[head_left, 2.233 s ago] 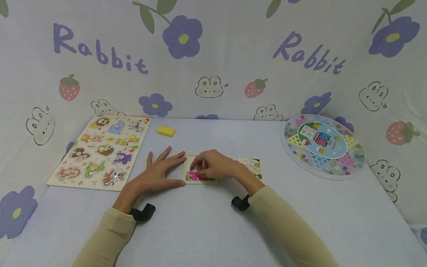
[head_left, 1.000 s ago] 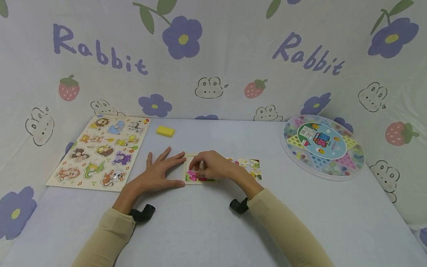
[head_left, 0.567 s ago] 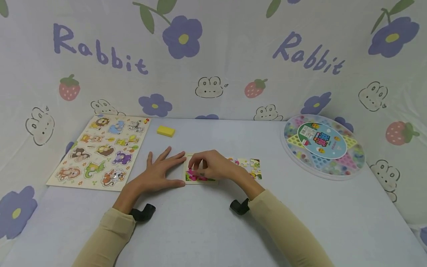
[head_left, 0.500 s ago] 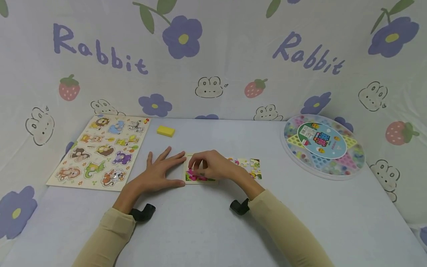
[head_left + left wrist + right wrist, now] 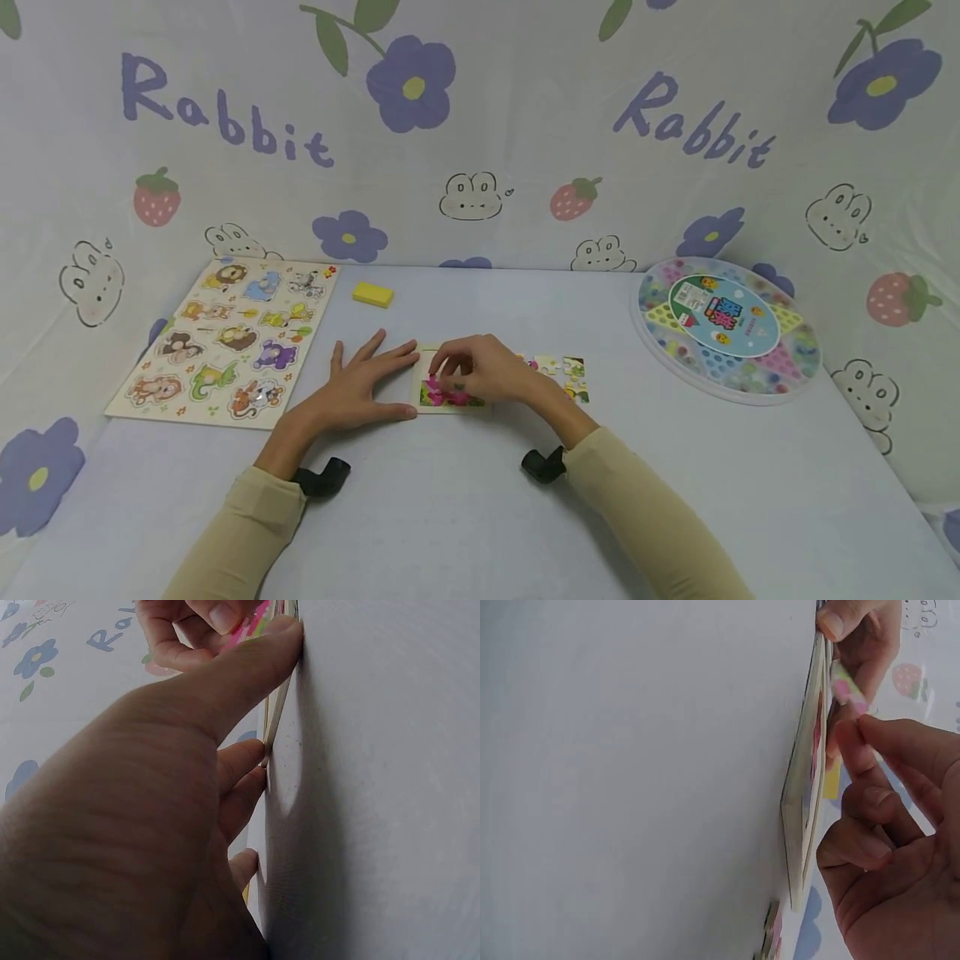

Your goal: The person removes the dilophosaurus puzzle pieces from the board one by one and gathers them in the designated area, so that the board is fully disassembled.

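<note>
My right hand [image 5: 487, 368] pinches a pink and green jigsaw piece [image 5: 847, 691] between thumb and index finger; in the right wrist view the piece is tilted just off the puzzle tray [image 5: 796, 802]. In the head view this small tray [image 5: 452, 411] lies flat, its lower part filled with pink and green picture. My right hand hides much of its upper right. My left hand [image 5: 356, 390] rests at the tray's left side with fingers spread, thumb tip and a fingertip at the edge. Several loose jigsaw pieces [image 5: 574, 380] lie to the right of the tray, partly behind my right wrist.
An animal puzzle board [image 5: 225, 342] lies at the left, near my left hand. Behind the tray is a yellow block [image 5: 372, 294]. A round, clear-edged game board [image 5: 726, 329] sits at the right, by the printed cloth backdrop [image 5: 480, 125].
My right hand has shifted slightly right and up, and the piece in its fingers now stands tilted above the tray. The left hand has kept its place at the tray's edge.
</note>
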A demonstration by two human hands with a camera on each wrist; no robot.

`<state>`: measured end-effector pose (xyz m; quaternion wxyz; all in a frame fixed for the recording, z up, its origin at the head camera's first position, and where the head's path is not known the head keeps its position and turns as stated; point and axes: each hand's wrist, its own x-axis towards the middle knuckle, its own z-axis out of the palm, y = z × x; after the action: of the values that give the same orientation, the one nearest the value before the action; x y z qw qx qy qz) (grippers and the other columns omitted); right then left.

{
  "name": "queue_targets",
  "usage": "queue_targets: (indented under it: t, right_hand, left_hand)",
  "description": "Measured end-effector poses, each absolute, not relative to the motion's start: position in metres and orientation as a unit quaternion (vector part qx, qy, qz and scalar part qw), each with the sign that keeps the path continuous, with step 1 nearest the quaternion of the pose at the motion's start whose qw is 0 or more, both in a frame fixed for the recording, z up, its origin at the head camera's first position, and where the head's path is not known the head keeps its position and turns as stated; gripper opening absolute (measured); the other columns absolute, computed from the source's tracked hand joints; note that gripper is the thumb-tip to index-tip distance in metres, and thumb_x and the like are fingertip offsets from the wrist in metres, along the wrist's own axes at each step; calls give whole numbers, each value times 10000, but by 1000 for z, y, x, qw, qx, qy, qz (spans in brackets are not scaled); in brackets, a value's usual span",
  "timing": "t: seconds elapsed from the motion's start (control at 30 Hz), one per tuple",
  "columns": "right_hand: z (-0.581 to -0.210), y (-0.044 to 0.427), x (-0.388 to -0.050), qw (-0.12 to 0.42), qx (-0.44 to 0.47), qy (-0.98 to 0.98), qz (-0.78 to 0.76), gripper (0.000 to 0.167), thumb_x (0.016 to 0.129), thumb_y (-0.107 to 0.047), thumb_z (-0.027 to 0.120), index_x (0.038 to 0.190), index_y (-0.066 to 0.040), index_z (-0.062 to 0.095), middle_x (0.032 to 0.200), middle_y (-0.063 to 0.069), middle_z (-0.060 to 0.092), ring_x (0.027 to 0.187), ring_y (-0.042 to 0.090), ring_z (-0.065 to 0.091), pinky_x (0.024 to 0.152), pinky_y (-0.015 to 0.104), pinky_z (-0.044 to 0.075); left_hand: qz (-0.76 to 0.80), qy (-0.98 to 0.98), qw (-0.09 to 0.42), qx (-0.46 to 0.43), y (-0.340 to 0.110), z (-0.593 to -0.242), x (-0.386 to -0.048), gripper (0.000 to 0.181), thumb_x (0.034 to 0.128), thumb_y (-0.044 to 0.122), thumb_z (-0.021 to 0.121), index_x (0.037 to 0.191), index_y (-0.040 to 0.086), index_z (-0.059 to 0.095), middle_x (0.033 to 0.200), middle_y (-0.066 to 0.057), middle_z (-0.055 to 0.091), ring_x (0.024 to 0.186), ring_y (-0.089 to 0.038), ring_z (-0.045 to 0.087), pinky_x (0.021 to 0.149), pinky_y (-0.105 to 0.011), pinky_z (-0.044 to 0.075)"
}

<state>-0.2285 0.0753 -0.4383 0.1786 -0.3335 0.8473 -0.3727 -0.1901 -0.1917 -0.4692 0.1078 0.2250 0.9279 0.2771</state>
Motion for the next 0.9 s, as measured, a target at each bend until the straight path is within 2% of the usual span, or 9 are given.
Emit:
queue_targets:
  t: [0.2, 0.3, 0.5, 0.7, 0.9]
  right_hand:
    - [-434, 90, -228, 179, -293, 850, -399, 147, 969, -162, 773, 1104, -220, 767, 975, -32, 779, 858, 125, 695, 787, 281, 536]
    - [-434, 100, -227, 180, -281, 855, -396, 134, 973, -187, 775, 1099, -234, 767, 960, -42, 776, 861, 125, 696, 771, 286, 521]
    - [-434, 126, -222, 187, -282, 853, -398, 144, 961, -161, 782, 1101, -193, 766, 925, -14, 775, 764, 138, 642, 674, 266, 488]
    - [-435, 149, -216, 187, -286, 855, -390, 164, 943, -125, 784, 1105, -145, 770, 908, 6, 771, 783, 129, 650, 744, 240, 529]
    - [-434, 164, -211, 200, -290, 856, -378, 141, 948, -153, 780, 1088, -136, 765, 917, 4, 761, 794, 142, 636, 732, 230, 516]
  left_hand:
    - [275, 928, 105, 227, -192, -471, -191, 878, 884, 584, 788, 1628, 267, 445, 1758, 76, 311, 1690, -368, 20, 1227, -774, -204]
    - [277, 928, 105, 227, -193, -471, -191, 880, 882, 583, 790, 1627, 264, 446, 1757, 70, 316, 1690, -370, 24, 1227, -773, -204]
    - [281, 927, 106, 225, -193, -472, -190, 884, 878, 587, 795, 1624, 264, 450, 1755, 69, 321, 1691, -361, 16, 1231, -765, -209]
    - [279, 928, 105, 224, -192, -471, -190, 886, 875, 578, 799, 1624, 256, 451, 1753, 64, 325, 1691, -361, 15, 1229, -763, -216]
    - [278, 928, 108, 222, -192, -469, -190, 883, 875, 560, 804, 1624, 254, 451, 1754, 63, 323, 1691, -363, 18, 1231, -763, -214]
